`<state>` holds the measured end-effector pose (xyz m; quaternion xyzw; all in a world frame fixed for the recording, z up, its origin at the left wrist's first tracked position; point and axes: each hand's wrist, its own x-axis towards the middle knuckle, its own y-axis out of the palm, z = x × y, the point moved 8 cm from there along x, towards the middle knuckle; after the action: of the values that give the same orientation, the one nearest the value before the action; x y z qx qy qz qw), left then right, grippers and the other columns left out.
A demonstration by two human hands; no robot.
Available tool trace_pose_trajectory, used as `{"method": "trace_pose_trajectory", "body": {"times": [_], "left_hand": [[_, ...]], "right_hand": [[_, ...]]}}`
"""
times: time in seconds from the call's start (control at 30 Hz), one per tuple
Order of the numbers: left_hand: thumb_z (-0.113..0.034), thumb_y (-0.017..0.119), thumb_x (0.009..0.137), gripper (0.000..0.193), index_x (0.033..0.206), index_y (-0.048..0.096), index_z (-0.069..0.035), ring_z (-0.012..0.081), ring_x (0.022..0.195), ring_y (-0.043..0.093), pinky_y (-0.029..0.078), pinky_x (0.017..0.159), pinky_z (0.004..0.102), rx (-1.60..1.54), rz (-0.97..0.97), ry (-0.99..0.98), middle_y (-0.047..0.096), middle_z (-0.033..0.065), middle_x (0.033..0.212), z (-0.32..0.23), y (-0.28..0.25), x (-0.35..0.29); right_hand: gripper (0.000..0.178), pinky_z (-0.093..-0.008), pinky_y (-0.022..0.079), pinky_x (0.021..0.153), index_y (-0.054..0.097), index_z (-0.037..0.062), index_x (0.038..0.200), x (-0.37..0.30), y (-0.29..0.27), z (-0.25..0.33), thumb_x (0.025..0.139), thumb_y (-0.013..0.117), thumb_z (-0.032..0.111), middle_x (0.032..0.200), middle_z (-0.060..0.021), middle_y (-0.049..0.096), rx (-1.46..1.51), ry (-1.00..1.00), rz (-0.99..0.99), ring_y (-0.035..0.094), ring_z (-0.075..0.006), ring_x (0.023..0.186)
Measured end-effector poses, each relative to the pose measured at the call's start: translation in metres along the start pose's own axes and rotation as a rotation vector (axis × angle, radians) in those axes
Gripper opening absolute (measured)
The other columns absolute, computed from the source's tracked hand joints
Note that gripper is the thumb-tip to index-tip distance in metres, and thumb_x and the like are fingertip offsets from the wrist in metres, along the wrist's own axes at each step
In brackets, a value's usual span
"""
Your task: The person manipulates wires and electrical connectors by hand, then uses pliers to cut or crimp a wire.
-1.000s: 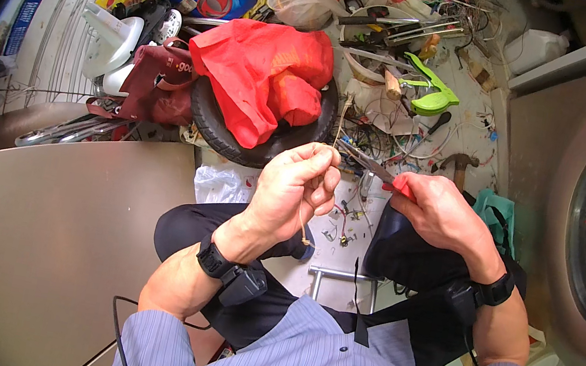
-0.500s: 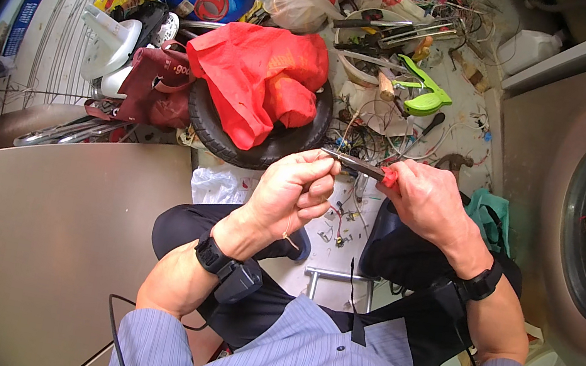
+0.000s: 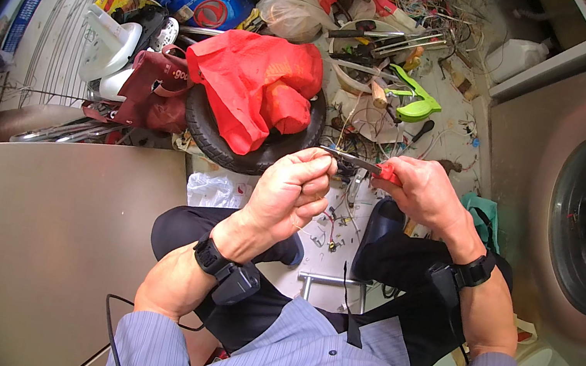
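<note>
My left hand (image 3: 293, 189) is closed in a pinch in front of me, fingers curled. Between thumb and forefinger it grips a thin pale wire (image 3: 352, 119), which runs up from the fingertips, and a short tail hangs below the palm. My right hand (image 3: 426, 194) is wrapped round the red handles of a pair of dark metal pliers (image 3: 361, 164). The jaws point left and meet the wire right at my left fingertips. Whether the jaws are fully closed is too small to tell.
Beyond my hands lies a black tyre (image 3: 216, 140) with a red cloth bag (image 3: 236, 83) on it. Tangled wires (image 3: 410, 8), a green plastic tool (image 3: 418, 105) and small electronic parts (image 3: 337, 222) litter the floor. A washing machine (image 3: 535, 186) stands at right, a metallic panel (image 3: 59, 220) at left.
The view has shifted slightly. My right hand and the pliers have moved a little to the left; both hands keep their grips, with the jaws still at my left fingertips.
</note>
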<state>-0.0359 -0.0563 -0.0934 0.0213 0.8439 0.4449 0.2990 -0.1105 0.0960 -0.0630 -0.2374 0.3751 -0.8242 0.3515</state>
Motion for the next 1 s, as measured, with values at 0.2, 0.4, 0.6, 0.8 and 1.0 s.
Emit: {"method": "trace_pose_trajectory", "body": {"times": [0.2,0.4,0.6,0.8,1.0], "left_hand": [[-0.019,0.05,0.104,0.019,0.093,0.056,-0.005,0.004,0.043,0.022,0.023,0.04,0.0209,0.024,0.009,0.0,0.031,-0.0066,0.057,0.006,0.005,-0.007],[-0.018,0.052,0.103,0.018,0.092,0.057,-0.005,0.0032,0.044,0.026,0.025,0.04,0.0198,0.036,0.011,0.0,0.036,-0.0069,0.06,0.002,0.0,-0.009],[-0.02,0.049,0.104,0.02,0.093,0.056,-0.005,0.004,0.043,0.024,0.024,0.04,0.0202,0.044,-0.013,-0.015,0.033,-0.0064,0.058,0.0,-0.002,-0.006],[-0.019,0.052,0.103,0.019,0.093,0.056,-0.005,0.0035,0.043,0.023,0.023,0.04,0.0201,0.092,0.011,-0.029,0.032,-0.0073,0.057,0.003,-0.005,-0.006],[-0.02,0.055,0.102,0.018,0.09,0.057,-0.006,0.0031,0.044,0.021,0.023,0.041,0.0201,0.103,0.009,0.048,0.03,-0.0085,0.057,-0.004,0.012,0.0]], "right_hand": [[0.021,-0.0404,0.049,0.058,0.061,0.003,0.085,0.005,-0.007,-0.02,0.085,0.074,0.02,0.07,-0.0172,0.059,0.12,0.192,0.023,0.061,-0.0358,0.065],[0.017,-0.0408,0.049,0.06,0.061,0.0034,0.089,0.005,0.006,-0.016,0.087,0.072,0.017,0.071,-0.0152,0.061,0.143,0.242,0.124,0.062,-0.0351,0.068],[0.019,-0.0424,0.052,0.063,0.059,0.0041,0.095,0.001,0.015,0.004,0.087,0.07,0.017,0.08,-0.0154,0.064,0.142,0.036,0.074,0.064,-0.0359,0.074],[0.018,-0.0415,0.052,0.063,0.061,0.0048,0.091,0.004,0.002,-0.007,0.087,0.071,0.019,0.079,-0.0151,0.065,0.076,0.111,0.055,0.065,-0.0348,0.074],[0.019,-0.0348,0.042,0.057,0.058,0.0008,0.083,0.005,-0.015,-0.029,0.084,0.075,0.01,0.066,-0.0117,0.049,0.179,0.246,-0.068,0.044,-0.0241,0.059]]}}
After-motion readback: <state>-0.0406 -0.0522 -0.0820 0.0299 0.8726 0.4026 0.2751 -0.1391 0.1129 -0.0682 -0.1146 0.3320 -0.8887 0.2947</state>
